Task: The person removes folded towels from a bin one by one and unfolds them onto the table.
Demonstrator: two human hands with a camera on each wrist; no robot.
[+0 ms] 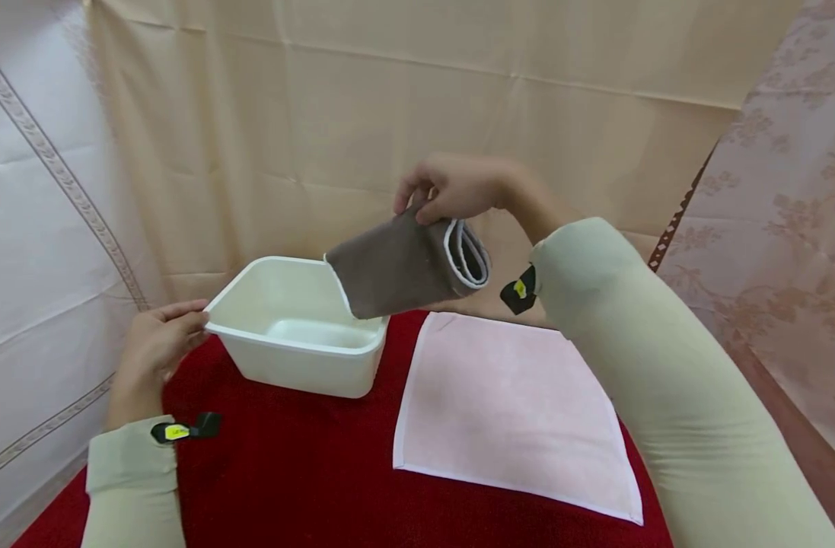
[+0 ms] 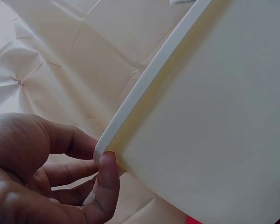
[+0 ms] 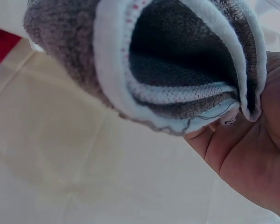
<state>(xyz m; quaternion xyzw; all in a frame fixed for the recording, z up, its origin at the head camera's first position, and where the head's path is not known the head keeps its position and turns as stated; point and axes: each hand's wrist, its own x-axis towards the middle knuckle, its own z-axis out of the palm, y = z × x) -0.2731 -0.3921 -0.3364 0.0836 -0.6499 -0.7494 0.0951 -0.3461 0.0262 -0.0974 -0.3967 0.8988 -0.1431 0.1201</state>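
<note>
A folded grey-brown cloth with white edging [image 1: 396, 266] hangs from my right hand [image 1: 461, 185], which pinches its top edge; its left end is over the right part of a white plastic tub [image 1: 294, 342]. In the right wrist view the cloth [image 3: 70, 42] shows its looped, layered end beside the hand [image 3: 252, 149]. My left hand [image 1: 158, 346] pinches the tub's left rim corner. The left wrist view shows the thumb and fingers of that hand [image 2: 51, 172] on the rim of the tub [image 2: 200, 116].
A pink cloth with white edging [image 1: 513, 411] lies flat to the right of the tub. Both rest on a red cover [image 1: 273, 472]. Beige sheeting [image 1: 390, 99] hangs behind, with patterned curtains at the left [image 1: 40, 228] and right [image 1: 787, 228].
</note>
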